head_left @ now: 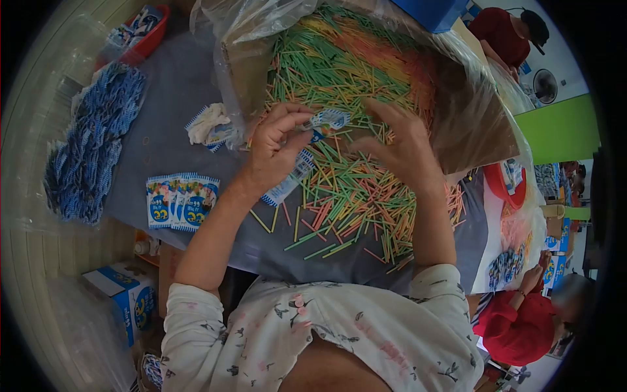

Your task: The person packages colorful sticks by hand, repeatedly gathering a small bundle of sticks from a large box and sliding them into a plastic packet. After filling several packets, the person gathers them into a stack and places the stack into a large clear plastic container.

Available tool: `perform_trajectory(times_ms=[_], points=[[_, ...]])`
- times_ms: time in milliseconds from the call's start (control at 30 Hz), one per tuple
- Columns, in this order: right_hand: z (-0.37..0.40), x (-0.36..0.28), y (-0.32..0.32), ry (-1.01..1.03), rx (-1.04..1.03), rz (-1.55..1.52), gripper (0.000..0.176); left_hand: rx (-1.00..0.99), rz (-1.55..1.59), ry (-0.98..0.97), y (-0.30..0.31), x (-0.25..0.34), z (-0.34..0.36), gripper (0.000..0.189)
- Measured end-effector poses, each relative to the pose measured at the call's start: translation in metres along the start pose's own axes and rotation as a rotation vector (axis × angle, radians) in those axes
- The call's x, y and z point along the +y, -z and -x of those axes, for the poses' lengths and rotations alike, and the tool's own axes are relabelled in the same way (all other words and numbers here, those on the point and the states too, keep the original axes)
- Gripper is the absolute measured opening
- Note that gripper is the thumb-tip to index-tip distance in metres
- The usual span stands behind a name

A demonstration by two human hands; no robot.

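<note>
My left hand (277,140) is closed, pinching a small blue-and-white printed packet (330,120) between thumb and fingers. To its right, my right hand (401,140) is open, its thumb and fingers apart with nothing visible between them. Both hands are above a spread of thin green, yellow and orange-red sticks (366,196). Under my left wrist lies another blue-and-white packet (284,189), partly hidden. Behind the hands, a plastic-lined cardboard box (473,121) on its side spills many more of these sticks.
On the grey table cover (173,78) lie a stack of printed packets (183,201) and a crumpled white cloth (210,124). A long pile of blue packets (95,144) lines the left. A red basin (153,40) stands at back left. Two people in red work at right.
</note>
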State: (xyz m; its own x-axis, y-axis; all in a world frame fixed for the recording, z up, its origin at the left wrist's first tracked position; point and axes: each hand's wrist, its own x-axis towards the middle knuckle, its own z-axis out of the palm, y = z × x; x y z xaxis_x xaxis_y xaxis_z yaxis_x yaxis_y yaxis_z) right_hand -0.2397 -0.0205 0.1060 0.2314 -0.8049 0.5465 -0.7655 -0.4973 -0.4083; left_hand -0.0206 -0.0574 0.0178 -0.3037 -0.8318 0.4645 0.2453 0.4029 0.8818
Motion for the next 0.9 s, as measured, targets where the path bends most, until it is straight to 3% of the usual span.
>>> perform_trajectory(times_ms=[33,100,167,233,267,300,333,433,533,667,733,800,867,900], points=[[-0.003,-0.01,-0.009,-0.004,0.001,-0.002,0.034,0.002,0.043,-0.023,-0.004,0.004,0.003,0.032],[-0.006,-0.023,-0.021,-0.223,-0.261,-0.512,0.024,0.01,0.021,0.008,-0.007,0.018,0.01,0.035],[-0.003,-0.021,-0.028,-0.255,-0.264,-0.514,0.023,0.028,-0.006,0.03,-0.006,0.025,0.023,0.04],[0.001,-0.023,-0.041,-0.277,-0.275,-0.519,0.023,0.11,-0.266,0.04,0.0,0.024,0.045,0.045],[0.007,-0.031,-0.048,-0.273,-0.336,-0.752,0.021,0.116,-0.27,0.041,0.005,0.026,0.058,0.045],[0.014,-0.037,-0.055,-0.268,-0.393,-0.983,0.02,0.149,-0.176,0.146,0.01,0.028,0.07,0.045],[0.019,-0.041,-0.063,-0.217,-0.411,-0.941,0.011,0.176,-0.079,0.25,0.011,0.033,0.077,0.046],[0.024,-0.047,-0.078,-0.248,-0.393,-1.125,0.008,0.227,-0.004,0.236,0.008,0.061,0.093,0.041],[0.026,-0.062,-0.08,-0.271,-0.567,-0.998,0.008,0.255,-0.073,0.23,0.019,0.06,0.117,0.034],[0.027,-0.065,-0.095,0.055,-0.596,-0.792,0.004,0.383,-0.056,0.368,0.052,0.068,0.152,0.028],[0.017,-0.056,-0.092,-0.011,-0.551,-0.814,0.005,0.44,-0.245,0.269,0.07,0.074,0.165,0.025],[-0.005,-0.04,-0.083,-0.131,-0.439,-0.717,0.006,0.494,-0.328,0.336,0.079,0.074,0.17,0.029],[-0.03,-0.004,-0.086,-0.098,-0.206,-0.406,0.008,0.243,-1.306,0.223,0.076,0.086,0.157,0.037],[-0.043,0.022,-0.087,-0.067,-0.144,-0.23,0.009,0.244,-1.305,0.217,0.071,0.09,0.152,0.037]])
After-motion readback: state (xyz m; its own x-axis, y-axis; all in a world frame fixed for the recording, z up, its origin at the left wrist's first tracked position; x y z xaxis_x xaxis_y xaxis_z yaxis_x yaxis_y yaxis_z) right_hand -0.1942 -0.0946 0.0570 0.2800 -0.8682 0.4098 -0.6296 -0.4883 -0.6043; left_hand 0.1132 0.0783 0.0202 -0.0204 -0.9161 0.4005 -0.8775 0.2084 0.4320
